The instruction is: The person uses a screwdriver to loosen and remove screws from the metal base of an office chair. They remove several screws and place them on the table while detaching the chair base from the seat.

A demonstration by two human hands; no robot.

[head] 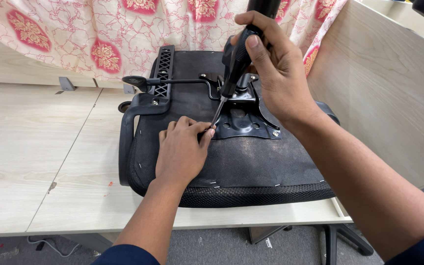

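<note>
Wrapped tightly around the black handle of a screwdriver (235, 59), the right hand (276, 73) is holding the tool upright with a slight lean, thumb lying along the handle's side and fingers curled over its top. The thin metal shaft is running down and to the left from that fist, ending at the near left corner of a black metal mounting plate (244, 115). The left hand (182, 149) is lying palm down on the underside of an upturned black chair seat (251, 167), its thumb and forefinger pressed together in a pinch right at the screwdriver tip; whatever they are pinching is too small to make out. So the tool's working end is sitting between the two hands, touching the left fingertips and well below the right fist.

The plate is sitting on the middle of the seat, with a black lever (172, 82) reaching out from it to the left. A black plastic armrest bracket (145, 105) is curving along the seat's left edge. The seat is resting on a pale wooden table (35, 147), and a pink floral cloth (109, 29) is hanging behind it. A wooden partition (388, 88) is standing to the right.
</note>
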